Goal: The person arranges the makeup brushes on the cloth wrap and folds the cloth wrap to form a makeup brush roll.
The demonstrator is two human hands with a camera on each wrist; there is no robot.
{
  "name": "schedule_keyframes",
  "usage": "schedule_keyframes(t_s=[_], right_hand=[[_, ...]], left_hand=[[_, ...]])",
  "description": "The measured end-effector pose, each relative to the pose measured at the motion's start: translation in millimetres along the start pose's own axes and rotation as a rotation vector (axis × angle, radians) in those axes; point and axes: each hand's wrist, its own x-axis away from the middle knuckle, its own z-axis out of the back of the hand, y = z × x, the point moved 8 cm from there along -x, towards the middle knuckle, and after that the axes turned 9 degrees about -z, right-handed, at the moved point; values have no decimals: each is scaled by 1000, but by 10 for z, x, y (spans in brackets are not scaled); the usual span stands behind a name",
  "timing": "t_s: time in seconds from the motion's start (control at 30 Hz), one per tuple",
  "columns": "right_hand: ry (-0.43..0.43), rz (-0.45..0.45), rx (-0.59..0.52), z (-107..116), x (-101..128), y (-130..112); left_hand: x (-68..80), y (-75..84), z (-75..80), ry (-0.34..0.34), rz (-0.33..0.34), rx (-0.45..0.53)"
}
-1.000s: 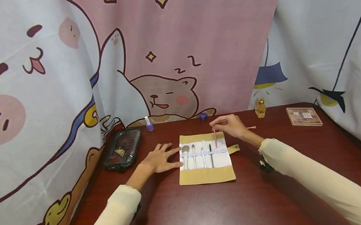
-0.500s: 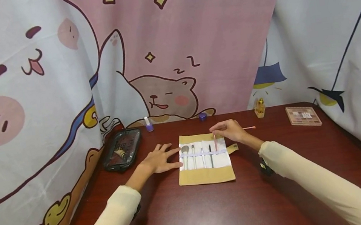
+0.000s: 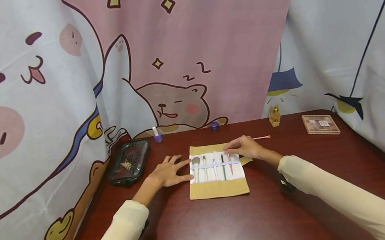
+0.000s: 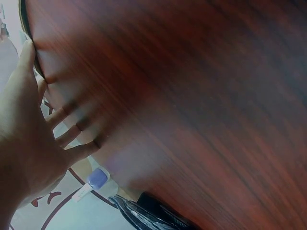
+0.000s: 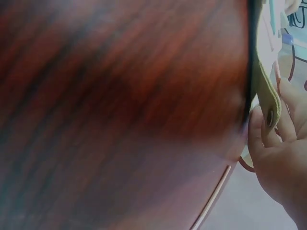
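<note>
A tan and white brush roll (image 3: 219, 190) lies unfolded mid-table, a lavender elastic band across it. Several makeup brushes stand in a row under the band, among them a fluffy one (image 3: 196, 163) and a dark-handled one (image 3: 223, 168). My right hand (image 3: 245, 148) pinches the upper end of a pink makeup brush (image 3: 231, 169), which lies in the rightmost spot under the band; the fingers hide its top. In the right wrist view, the roll's snap tab (image 5: 269, 106) overlaps that hand. My left hand (image 3: 166, 172) rests with fingers spread, two fingertips on the roll's left edge.
Another pink brush (image 3: 262, 137) lies behind the right hand. Around the back stand purple nail polish (image 3: 157, 136), a small purple jar (image 3: 214, 126) and a gold perfume bottle (image 3: 274, 117). A black-edged clear pouch (image 3: 129, 162) is left, an eyeshadow palette (image 3: 321, 124) right.
The right hand has come down toward the roll, and the pink brush has slid further down under the elastic band. The left hand has stayed at the roll's left edge.
</note>
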Motion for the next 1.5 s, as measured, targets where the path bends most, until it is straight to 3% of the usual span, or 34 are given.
schedule_keyframes(t_s=[0.33,0.57,0.9,1.5], right_hand=[[-53,103,66,-68,131,-66],[-82,119,91,-89,202,-94],[-73,145,157,-142,259,-103],[-51,195,157,-109,321,-121]], left_hand=[[-2,-19,-18,-4,8,-5],[1,-28,-28,-12,15,-4],[39,-8,-31,-8,14,8],[10,16,-21,-1,6,5]])
